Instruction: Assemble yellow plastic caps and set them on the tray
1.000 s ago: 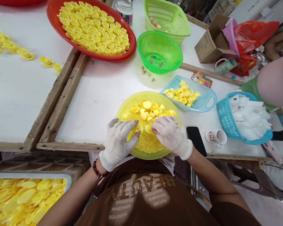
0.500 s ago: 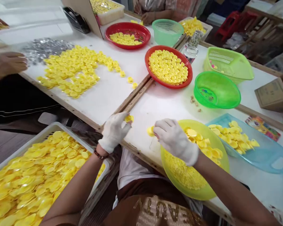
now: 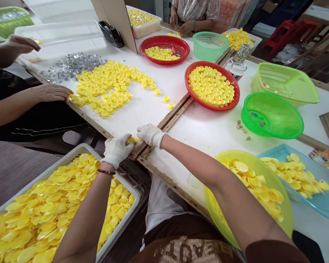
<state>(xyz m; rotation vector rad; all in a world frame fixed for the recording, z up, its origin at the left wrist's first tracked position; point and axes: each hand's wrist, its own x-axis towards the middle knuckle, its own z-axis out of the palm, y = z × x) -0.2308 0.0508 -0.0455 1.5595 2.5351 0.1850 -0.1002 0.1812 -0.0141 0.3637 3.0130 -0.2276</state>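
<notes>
Both my hands wear white gloves and meet at the wooden edge where two white tables join. My left hand (image 3: 116,149) pinches a small yellow cap (image 3: 132,140) at its fingertips. My right hand (image 3: 150,134) rests just right of it, fingers curled on the table edge, touching the same cap. Below my left arm a white crate (image 3: 71,157) holds many yellow discs. Under my right forearm sits a yellow-green bowl (image 3: 287,215) with yellow caps.
Loose yellow caps (image 3: 109,87) cover the left table, where another person's hands (image 3: 50,92) work. Two red trays of caps (image 3: 211,86), green baskets (image 3: 271,115) and a blue tray (image 3: 318,204) stand to the right. A second person sits at the far end.
My view swung left from the yellow bowl. Both hands left the bowl and moved left to the table seam, each carrying a yellow cap a moment ago.
</notes>
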